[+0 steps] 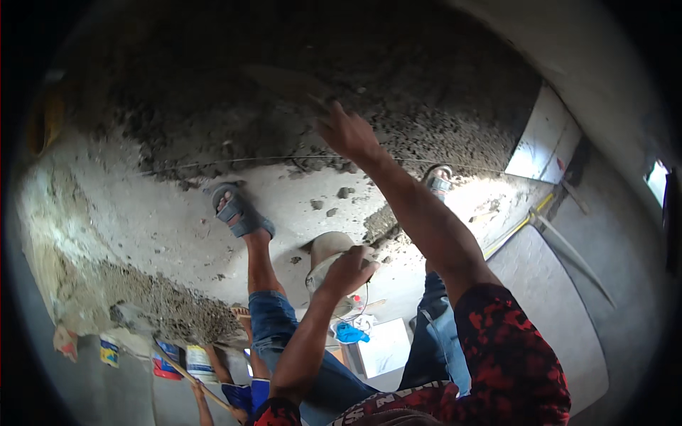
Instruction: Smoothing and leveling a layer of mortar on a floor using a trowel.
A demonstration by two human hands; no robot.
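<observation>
the right hand reaches far forward and up, arm nearly straight, fingers spread loosely open, and it holds nothing that can be made out; its fingertips sit against or just over the rough dark grey band of wet mortar spread across the surface ahead. whether the palm actually touches the mortar cannot be told from this head view. the left hand is much lower and nearer the body, curled closed over the rim of a round pale metal pan, gripping it at its near right edge.

the pan lies below and slightly left of the raised right hand, well apart from it, so the left hand is by far the nearer one to it. the mortar band runs with its long axis left to right across the view, and a thin taut string line crosses just beneath it along the same direction.

below, a foot in a grey strapped sandal stands on the pale dusty concrete floor, and the legs wear blue denim shorts. loose mortar crumbs lie scattered near the pan. a heap of gravelly sand sits at lower left, with several small paint tubs beside it. a white board leans at upper right.
</observation>
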